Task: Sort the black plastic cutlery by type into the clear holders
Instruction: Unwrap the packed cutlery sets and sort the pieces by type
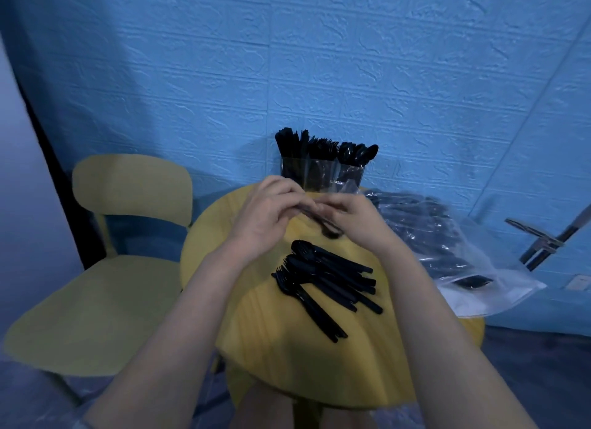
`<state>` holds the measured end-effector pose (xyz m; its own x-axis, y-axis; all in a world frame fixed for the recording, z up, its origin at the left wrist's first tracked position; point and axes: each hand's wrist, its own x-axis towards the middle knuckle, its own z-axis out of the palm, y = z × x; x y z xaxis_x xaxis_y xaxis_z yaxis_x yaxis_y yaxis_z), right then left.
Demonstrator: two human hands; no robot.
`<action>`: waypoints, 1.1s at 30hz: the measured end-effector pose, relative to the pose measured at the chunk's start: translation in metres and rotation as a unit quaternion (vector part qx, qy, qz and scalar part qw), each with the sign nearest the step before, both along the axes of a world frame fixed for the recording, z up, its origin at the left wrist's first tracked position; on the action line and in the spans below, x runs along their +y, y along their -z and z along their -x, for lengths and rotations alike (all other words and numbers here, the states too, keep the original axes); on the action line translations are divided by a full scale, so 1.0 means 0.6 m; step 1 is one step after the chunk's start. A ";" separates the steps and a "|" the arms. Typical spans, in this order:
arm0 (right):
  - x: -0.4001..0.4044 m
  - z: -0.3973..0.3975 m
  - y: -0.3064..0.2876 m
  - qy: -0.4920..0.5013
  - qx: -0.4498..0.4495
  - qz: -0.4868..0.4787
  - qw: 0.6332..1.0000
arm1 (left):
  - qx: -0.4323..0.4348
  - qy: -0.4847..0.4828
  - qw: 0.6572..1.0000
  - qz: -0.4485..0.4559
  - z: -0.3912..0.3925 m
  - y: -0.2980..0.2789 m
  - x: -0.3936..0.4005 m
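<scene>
- Progress, as I judge it: well underway, not finished. The clear holders (323, 172) at the back of the worktop (224, 236) already stand packed with black cutlery in three groups: flat handles or knives at the left, forks in the middle, spoons at the right.
- Left to do: a loose pile of black cutlery (326, 281) lies mid-worktop, forks and spoons mixed, heads toward the left. I cannot count the pieces.
- Further stock: a clear plastic bag (454, 252) on the right side of the worktop holds more dark pieces, so I reckon a fair share is unsorted.
- Left hand (268, 214) and right hand (355, 217) meet above the worktop, between pile and holders. Both have curled fingers pinching one dark piece (326, 225) held between them; its type is too blurred for me to call.
- Surface: round yellow worktop, wood-grained, small; the bag overhangs its right edge.
- Room: blue brick-textured wall (351, 60) close behind the holders; yellow chair (105, 268) to the left; metal stand or bracket (540, 240) at far right, partly out of view. Light is dim and bluish.
</scene>
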<state>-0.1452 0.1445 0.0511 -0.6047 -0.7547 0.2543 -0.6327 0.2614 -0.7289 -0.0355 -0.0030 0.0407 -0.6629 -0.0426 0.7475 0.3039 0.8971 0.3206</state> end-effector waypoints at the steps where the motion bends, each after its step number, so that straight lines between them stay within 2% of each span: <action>1: 0.009 -0.006 -0.007 -0.037 -0.010 -0.020 0.999 | -0.009 0.015 1.000 -0.005 -0.005 -0.003 0.003; 5: 0.031 -0.029 -0.005 -0.145 -0.100 -0.037 0.984 | -0.034 0.051 0.998 -0.030 -0.018 0.003 0.015; 8: 0.037 -0.049 0.010 -0.105 -0.165 0.047 0.980 | -0.018 0.063 0.992 -0.111 -0.029 0.014 0.030; 10: 0.040 -0.065 0.020 -0.054 -0.212 0.120 0.968 | 0.000 0.044 0.977 -0.207 -0.041 0.022 0.048; 12: 0.043 -0.085 0.031 -0.018 -0.208 0.165 0.964 | 0.002 0.025 0.938 -0.345 -0.058 0.029 0.072; 14: 0.045 -0.106 0.046 0.007 -0.178 0.184 0.967 | -0.027 0.034 0.879 -0.475 -0.069 0.036 0.098; 16: 0.043 -0.123 0.063 0.036 -0.154 0.185 0.970 | -0.050 0.043 0.829 -0.556 -0.076 0.045 0.117; 17: 0.042 -0.129 0.072 0.051 -0.144 0.184 0.971 | -0.052 0.042 0.816 -0.573 -0.078 0.049 0.123; 22: 0.049 -0.150 0.091 0.085 -0.098 0.154 0.980 | -0.049 0.012 0.803 -0.594 -0.088 0.062 0.132; 25: 0.058 -0.155 0.098 0.084 -0.095 0.196 0.972 | -0.057 -0.003 0.803 -0.594 -0.093 0.064 0.131; 28: 0.066 -0.154 0.101 0.076 0.000 0.224 0.972 | -0.066 -0.015 0.810 -0.583 -0.096 0.064 0.131; 31: 0.068 -0.149 0.106 0.073 0.116 0.186 0.973 | -0.081 -0.014 0.818 -0.569 -0.099 0.065 0.135; 33: 0.066 -0.148 0.109 0.074 0.142 0.161 0.974 | -0.086 -0.010 0.831 -0.550 -0.100 0.067 0.137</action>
